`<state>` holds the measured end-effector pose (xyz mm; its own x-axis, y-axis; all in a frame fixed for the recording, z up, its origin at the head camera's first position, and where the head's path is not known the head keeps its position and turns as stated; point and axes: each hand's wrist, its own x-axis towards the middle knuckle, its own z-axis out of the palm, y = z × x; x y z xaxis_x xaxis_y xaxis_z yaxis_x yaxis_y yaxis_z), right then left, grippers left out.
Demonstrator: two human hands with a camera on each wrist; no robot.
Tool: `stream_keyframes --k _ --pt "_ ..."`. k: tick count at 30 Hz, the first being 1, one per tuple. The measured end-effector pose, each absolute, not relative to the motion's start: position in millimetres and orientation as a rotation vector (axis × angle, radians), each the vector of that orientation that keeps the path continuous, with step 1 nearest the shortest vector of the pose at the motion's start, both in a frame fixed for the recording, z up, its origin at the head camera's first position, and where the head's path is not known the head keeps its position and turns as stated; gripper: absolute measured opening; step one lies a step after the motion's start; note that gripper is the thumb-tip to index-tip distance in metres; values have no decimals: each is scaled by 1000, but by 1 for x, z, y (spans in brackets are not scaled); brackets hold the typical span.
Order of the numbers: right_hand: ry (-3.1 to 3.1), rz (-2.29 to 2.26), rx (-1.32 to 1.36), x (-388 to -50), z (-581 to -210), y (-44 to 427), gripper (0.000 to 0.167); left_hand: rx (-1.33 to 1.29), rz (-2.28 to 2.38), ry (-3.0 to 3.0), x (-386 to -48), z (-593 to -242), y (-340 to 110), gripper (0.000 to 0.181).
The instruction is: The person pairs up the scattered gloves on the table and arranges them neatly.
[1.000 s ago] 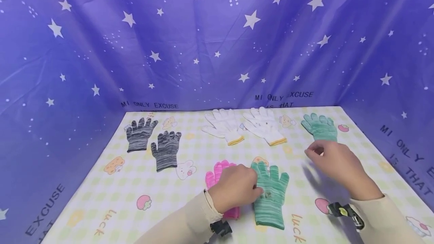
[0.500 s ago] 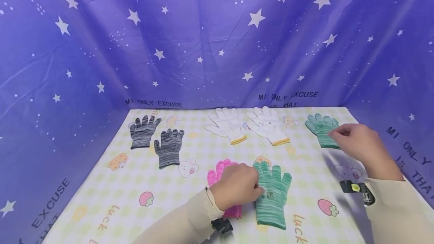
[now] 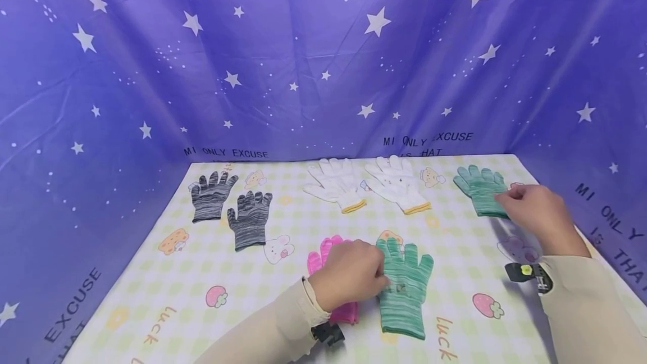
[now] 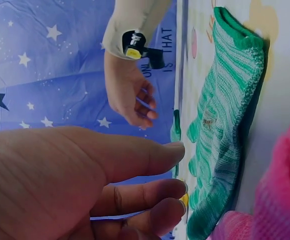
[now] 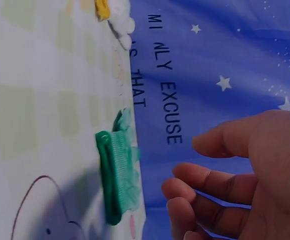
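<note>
"Where are the green gloves, seen from your end?"

"One green glove lies near the desk's far right corner. My right hand reaches in from its right side, and I see a gap between fingertips and knit. The nearer green glove lies right of the middle, just beside my left hand's fingertips; I can't tell whether they touch. That hand covers much of a pink glove."

"How are the hands posed?"

"Both are loose and hold nothing, thumbs apart from gently bent fingers. I get the left one knuckles up, the right farther forward, its forearm angled toward the desk's middle. Each wrist wears a black band below a cream sleeve."

"And the rest?"

"Two white gloves with yellow cuffs lie along the far edge. Two grey gloves sit toward the far left corner. The desk has a checked cover printed with strawberries, little animals and 'luck'. Around it I see a blue-violet curtain with white stars and black lettering."
</note>
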<state>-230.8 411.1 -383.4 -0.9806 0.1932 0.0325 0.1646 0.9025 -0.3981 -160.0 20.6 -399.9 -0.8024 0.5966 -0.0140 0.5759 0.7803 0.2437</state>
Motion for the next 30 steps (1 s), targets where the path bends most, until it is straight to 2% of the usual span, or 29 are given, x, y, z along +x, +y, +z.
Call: stream_keyframes --k 10,15,18,30 --pt "-3017 670 -437 -232 -397 422 66 942 340 2902 -161 -399 20 28" --pt "-3059 735 -483 -232 -402 431 75 1028 454 2939 -164 -397 19 14" --pt "-3066 732 -497 -233 -404 433 73 1064 482 2946 -165 -395 20 8" --pt "-3085 716 -528 -239 -401 435 72 1272 374 2957 -170 -385 43 22"
